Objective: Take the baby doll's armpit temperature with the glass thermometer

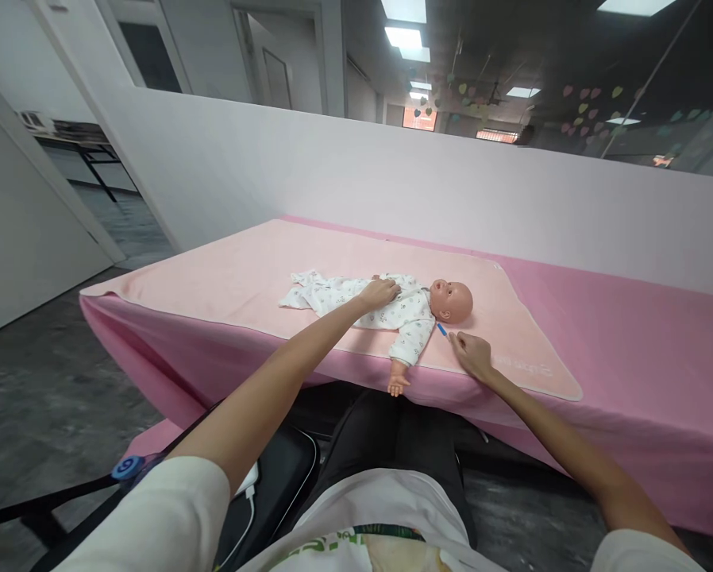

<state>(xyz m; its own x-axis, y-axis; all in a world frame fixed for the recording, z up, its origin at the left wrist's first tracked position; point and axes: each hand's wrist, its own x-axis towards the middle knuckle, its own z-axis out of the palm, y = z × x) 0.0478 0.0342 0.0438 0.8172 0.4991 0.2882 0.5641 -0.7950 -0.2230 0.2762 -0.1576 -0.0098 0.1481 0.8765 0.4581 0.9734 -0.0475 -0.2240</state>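
Observation:
A baby doll in a white patterned outfit lies on its back, its bald head to the right. My left hand rests on the doll's chest, fingers laid over the cloth. Beside the doll's neck and shoulder, my right hand is closed around a thin stick with a blue end; the blue end points at the doll, and the rest is mostly hidden by my fingers. One doll arm reaches over the near table edge. Whether the blue end touches the doll I cannot tell.
Under the doll, a pale pink mat covers part of a table with a pink cloth. A white wall with windows stands behind it. A black bag with a white cable is at my left.

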